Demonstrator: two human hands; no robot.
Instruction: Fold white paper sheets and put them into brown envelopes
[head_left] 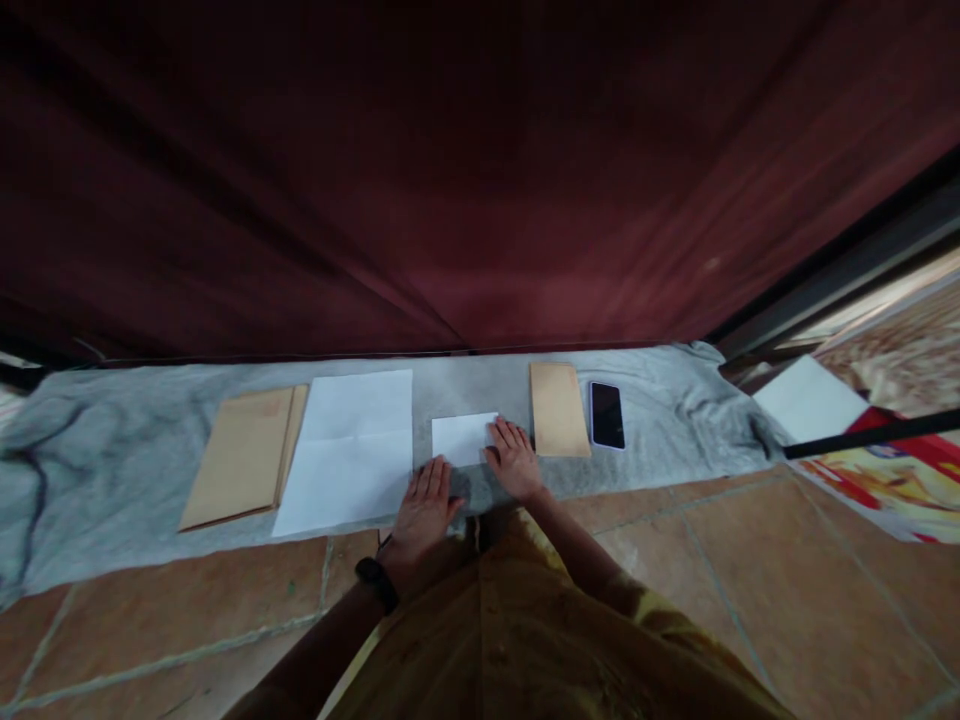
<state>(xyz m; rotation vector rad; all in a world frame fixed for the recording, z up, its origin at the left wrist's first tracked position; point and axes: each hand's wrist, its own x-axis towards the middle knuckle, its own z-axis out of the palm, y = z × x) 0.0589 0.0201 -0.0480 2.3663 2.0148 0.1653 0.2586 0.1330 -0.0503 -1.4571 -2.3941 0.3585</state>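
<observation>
A small white folded sheet of paper [461,438] lies flat on the grey cloth in front of me. My right hand [513,460] rests with fingers stretched out on its right edge. At its lower left corner, the fingertips of my left hand [426,510] touch the paper, fingers extended and thumb apart. Left of it lies a larger white sheet of paper [352,445] with a faint crease across it. A stack of brown envelopes [238,455] sits further left. One brown envelope [559,412] lies just right of my right hand.
A phone [607,415] with a dark screen lies right of the single envelope. The grey cloth [675,430] has wrinkles at both ends. Behind it hangs a dark red curtain [480,220]. At far right are a dark bar [870,436] and a colourful printed bag [892,475].
</observation>
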